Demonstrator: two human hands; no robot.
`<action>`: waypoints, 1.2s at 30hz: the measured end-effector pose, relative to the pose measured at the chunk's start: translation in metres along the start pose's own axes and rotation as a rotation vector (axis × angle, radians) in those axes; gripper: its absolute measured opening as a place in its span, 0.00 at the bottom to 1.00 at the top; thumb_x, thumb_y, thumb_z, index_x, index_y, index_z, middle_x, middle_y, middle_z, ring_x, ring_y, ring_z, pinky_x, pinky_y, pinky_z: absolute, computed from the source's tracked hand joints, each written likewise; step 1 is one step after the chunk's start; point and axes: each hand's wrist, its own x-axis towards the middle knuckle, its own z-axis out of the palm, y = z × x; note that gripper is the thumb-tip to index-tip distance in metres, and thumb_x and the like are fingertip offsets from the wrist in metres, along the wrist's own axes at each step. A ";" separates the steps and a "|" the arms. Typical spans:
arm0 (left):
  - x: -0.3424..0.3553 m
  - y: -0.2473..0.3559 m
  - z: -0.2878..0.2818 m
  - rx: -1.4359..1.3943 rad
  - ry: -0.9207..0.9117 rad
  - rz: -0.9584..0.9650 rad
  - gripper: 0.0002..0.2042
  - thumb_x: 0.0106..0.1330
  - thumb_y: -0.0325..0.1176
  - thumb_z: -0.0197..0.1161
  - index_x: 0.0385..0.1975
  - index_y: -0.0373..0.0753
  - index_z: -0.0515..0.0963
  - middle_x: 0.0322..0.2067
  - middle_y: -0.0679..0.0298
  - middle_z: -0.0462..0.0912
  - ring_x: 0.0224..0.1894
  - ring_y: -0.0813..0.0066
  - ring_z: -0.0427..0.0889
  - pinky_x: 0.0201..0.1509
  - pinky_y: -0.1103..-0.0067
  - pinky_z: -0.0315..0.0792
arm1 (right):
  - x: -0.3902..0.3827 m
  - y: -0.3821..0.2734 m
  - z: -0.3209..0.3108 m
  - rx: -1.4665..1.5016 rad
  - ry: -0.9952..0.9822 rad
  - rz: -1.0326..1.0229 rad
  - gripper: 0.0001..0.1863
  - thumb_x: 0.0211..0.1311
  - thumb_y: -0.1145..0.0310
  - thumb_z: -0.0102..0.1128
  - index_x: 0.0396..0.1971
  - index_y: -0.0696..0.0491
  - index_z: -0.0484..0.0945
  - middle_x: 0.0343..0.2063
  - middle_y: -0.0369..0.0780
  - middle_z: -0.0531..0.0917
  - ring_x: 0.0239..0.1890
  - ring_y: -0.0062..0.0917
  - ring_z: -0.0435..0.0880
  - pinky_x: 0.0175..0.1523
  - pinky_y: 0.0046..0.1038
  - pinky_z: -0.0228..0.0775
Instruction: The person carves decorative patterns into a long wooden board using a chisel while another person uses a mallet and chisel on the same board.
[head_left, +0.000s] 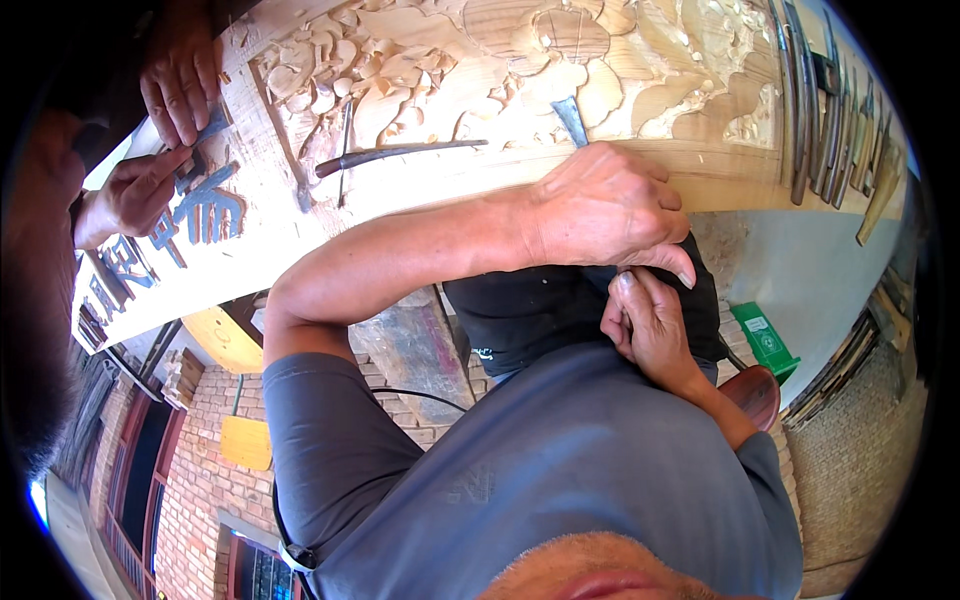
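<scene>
My left hand (610, 210) is curled at the front edge of the pale carved wooden panel (680, 145), with its thumb stretched downward; what its fingers hold, if anything, is hidden. Just below it, close to that thumb, my right hand (645, 315) has its fingers bent together above my dark-clothed lap (510, 315); I cannot make out what is in them. A flat steel chisel blade (568, 120) lies on the panel just above my left hand. A dark-handled tool (350, 160) lies further left, crossed by a thin rod.
A row of carving tools (825, 120) lines the bench's right end. At left, a co-worker's hands (150, 195) work beside blue-grey cut-out pieces (210, 210). Below are a yellow chair (245, 440), a wooden board (410, 350) and a green box (762, 340).
</scene>
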 end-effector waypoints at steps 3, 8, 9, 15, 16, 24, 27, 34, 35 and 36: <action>0.001 0.001 0.000 0.002 -0.013 -0.009 0.27 0.68 0.62 0.71 0.20 0.45 0.76 0.24 0.68 0.78 0.31 0.63 0.84 0.30 0.67 0.78 | 0.002 0.005 -0.002 -0.015 0.009 -0.006 0.22 0.91 0.59 0.44 0.32 0.54 0.74 0.15 0.34 0.75 0.12 0.14 0.65 0.20 0.22 0.54; 0.003 -0.004 0.003 0.031 0.006 -0.045 0.26 0.68 0.62 0.71 0.20 0.46 0.76 0.23 0.68 0.79 0.31 0.64 0.84 0.31 0.67 0.79 | 0.022 -0.001 -0.005 -0.031 -0.015 -0.066 0.23 0.91 0.59 0.45 0.30 0.55 0.74 0.15 0.34 0.74 0.12 0.14 0.65 0.19 0.23 0.54; 0.005 -0.005 0.002 0.052 0.054 -0.042 0.26 0.68 0.61 0.72 0.20 0.46 0.76 0.23 0.69 0.78 0.30 0.64 0.83 0.32 0.67 0.79 | 0.026 -0.002 -0.005 -0.005 -0.033 -0.107 0.24 0.90 0.58 0.45 0.29 0.55 0.74 0.15 0.34 0.74 0.12 0.15 0.65 0.19 0.23 0.54; 0.002 -0.003 0.002 0.030 0.128 0.036 0.24 0.68 0.59 0.72 0.22 0.46 0.76 0.24 0.67 0.76 0.30 0.62 0.82 0.34 0.67 0.79 | 0.013 0.002 -0.023 -0.065 -0.098 -0.069 0.15 0.91 0.62 0.50 0.41 0.55 0.75 0.22 0.34 0.75 0.21 0.16 0.73 0.25 0.22 0.63; -0.002 -0.003 0.004 0.035 0.039 -0.011 0.24 0.68 0.58 0.73 0.23 0.45 0.76 0.25 0.66 0.77 0.30 0.62 0.82 0.34 0.67 0.79 | 0.007 -0.006 -0.020 0.001 -0.060 -0.009 0.11 0.90 0.64 0.51 0.46 0.55 0.74 0.22 0.34 0.75 0.21 0.15 0.74 0.25 0.21 0.62; 0.005 -0.007 -0.004 0.012 0.116 0.058 0.22 0.65 0.57 0.73 0.26 0.45 0.77 0.27 0.67 0.75 0.33 0.64 0.81 0.37 0.67 0.78 | 0.014 -0.011 -0.028 0.015 -0.115 0.074 0.09 0.88 0.68 0.52 0.44 0.55 0.78 0.21 0.33 0.77 0.22 0.15 0.75 0.23 0.22 0.63; 0.003 0.004 -0.006 0.074 0.109 0.203 0.20 0.70 0.55 0.71 0.29 0.45 0.78 0.32 0.67 0.78 0.35 0.67 0.80 0.43 0.69 0.77 | 0.030 -0.015 -0.047 0.021 -0.156 -0.125 0.18 0.87 0.61 0.56 0.33 0.55 0.79 0.19 0.32 0.77 0.18 0.12 0.71 0.22 0.21 0.59; -0.006 0.008 0.005 0.362 0.297 0.557 0.08 0.68 0.36 0.68 0.30 0.40 0.81 0.35 0.61 0.83 0.40 0.66 0.84 0.43 0.70 0.77 | 0.043 -0.043 -0.090 -0.075 -0.213 0.007 0.19 0.91 0.58 0.52 0.38 0.55 0.78 0.20 0.30 0.76 0.18 0.10 0.66 0.22 0.21 0.55; -0.007 0.012 0.001 0.376 0.284 0.586 0.08 0.66 0.35 0.69 0.28 0.39 0.80 0.33 0.62 0.83 0.37 0.66 0.84 0.42 0.70 0.77 | 0.039 -0.031 -0.095 -0.123 -0.147 -0.087 0.20 0.90 0.55 0.52 0.36 0.54 0.74 0.18 0.33 0.75 0.14 0.12 0.65 0.19 0.20 0.55; -0.009 0.015 -0.005 0.382 0.222 0.587 0.12 0.74 0.35 0.67 0.28 0.37 0.80 0.32 0.62 0.84 0.34 0.68 0.84 0.39 0.71 0.78 | 0.030 -0.029 -0.101 0.057 -0.106 -0.135 0.21 0.90 0.54 0.54 0.35 0.53 0.73 0.17 0.35 0.75 0.13 0.13 0.66 0.18 0.20 0.55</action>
